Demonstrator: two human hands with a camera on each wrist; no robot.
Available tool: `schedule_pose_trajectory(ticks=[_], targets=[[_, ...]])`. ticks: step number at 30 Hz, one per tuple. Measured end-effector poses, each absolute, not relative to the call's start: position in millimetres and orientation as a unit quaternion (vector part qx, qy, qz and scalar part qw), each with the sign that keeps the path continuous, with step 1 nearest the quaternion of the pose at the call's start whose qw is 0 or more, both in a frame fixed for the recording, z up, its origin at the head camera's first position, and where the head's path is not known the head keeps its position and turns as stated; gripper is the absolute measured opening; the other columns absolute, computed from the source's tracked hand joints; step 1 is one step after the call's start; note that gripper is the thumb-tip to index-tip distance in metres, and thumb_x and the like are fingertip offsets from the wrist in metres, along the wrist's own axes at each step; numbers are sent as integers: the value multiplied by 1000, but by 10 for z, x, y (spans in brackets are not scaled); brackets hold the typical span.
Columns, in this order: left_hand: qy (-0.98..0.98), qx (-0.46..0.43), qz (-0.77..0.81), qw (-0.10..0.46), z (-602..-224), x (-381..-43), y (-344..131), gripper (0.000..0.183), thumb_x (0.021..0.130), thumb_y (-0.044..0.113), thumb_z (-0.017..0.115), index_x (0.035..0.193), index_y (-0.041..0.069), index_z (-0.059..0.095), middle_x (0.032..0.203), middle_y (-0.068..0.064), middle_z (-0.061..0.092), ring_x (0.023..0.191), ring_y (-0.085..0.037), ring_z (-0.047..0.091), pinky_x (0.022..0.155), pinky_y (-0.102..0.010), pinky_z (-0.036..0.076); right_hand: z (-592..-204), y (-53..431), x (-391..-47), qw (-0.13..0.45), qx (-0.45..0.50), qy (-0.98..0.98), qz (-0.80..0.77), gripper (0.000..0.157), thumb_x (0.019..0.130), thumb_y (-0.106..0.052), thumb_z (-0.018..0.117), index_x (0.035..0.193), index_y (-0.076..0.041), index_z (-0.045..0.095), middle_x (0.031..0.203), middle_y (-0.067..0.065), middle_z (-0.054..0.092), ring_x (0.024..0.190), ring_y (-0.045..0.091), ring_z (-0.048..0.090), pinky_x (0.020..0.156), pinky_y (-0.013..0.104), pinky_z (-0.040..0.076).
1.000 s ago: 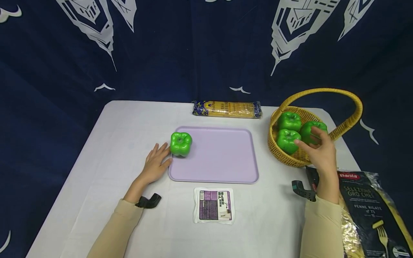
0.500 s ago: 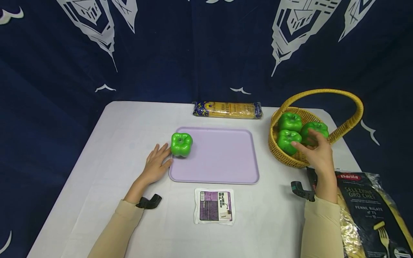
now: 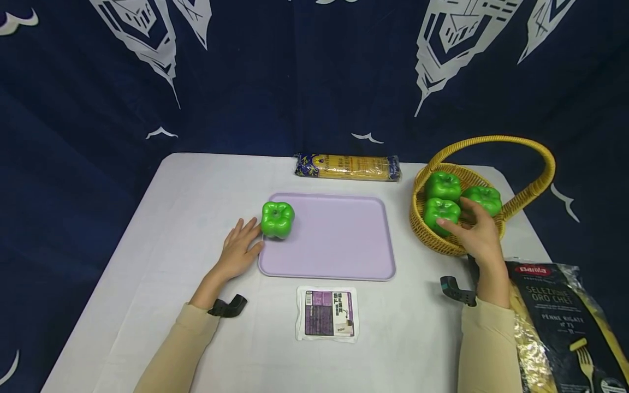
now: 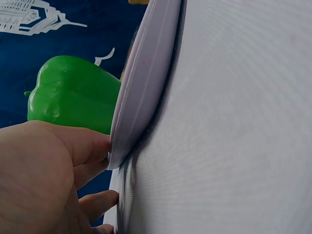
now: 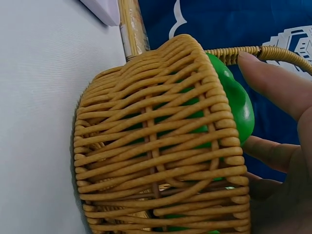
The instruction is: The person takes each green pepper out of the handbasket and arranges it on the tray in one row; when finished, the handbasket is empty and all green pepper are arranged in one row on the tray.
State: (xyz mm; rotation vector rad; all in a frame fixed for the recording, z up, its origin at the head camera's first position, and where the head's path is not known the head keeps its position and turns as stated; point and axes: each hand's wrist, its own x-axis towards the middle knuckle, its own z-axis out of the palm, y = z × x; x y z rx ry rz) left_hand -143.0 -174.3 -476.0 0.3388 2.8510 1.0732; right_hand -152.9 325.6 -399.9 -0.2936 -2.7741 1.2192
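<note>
In the head view my left hand [image 3: 238, 254] lies flat at the left edge of a lilac tray [image 3: 339, 234]. Its fingertips touch or nearly touch the tray's rim [image 4: 139, 97], as the left wrist view shows. A green bell pepper [image 3: 277, 220] stands on the tray's left side, just past those fingers. My right hand [image 3: 476, 234] reaches over a wicker basket [image 3: 442, 246], thumb and fingers spread about the front green bell pepper [image 3: 441, 214]. From the right wrist, a gap shows between thumb and pepper [image 5: 241, 107]. Two more bell peppers sit behind it, one at the back [image 3: 443, 185], one at right [image 3: 484, 199].
A yellow pack of spaghetti [image 3: 349, 167] lies at the table's back edge. A white and purple packet [image 3: 327, 314] is in front of the tray. A black penne bag [image 3: 560, 316] lies at right, by the right forearm. The basket's tall handle [image 3: 535, 185] arches over its right side.
My right hand has shifted left within the basket, from beside the right-hand bell pepper to around the front one. The left hand and the tray's bell pepper have stayed put.
</note>
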Motion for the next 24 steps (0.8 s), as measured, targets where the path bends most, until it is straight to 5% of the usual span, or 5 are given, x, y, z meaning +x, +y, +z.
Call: schedule_pose_trajectory(ticks=[24], targets=[[930, 112, 348, 39, -4769, -1431, -1746, 53, 99, 19, 50, 148, 2, 39, 159, -23, 23, 150, -43, 0, 119, -61, -3, -4036, 3210, -1577, 3, -103, -930, 353, 92, 90, -42, 69, 157, -7, 16, 152, 37, 27, 134, 59, 31, 102, 73, 31]])
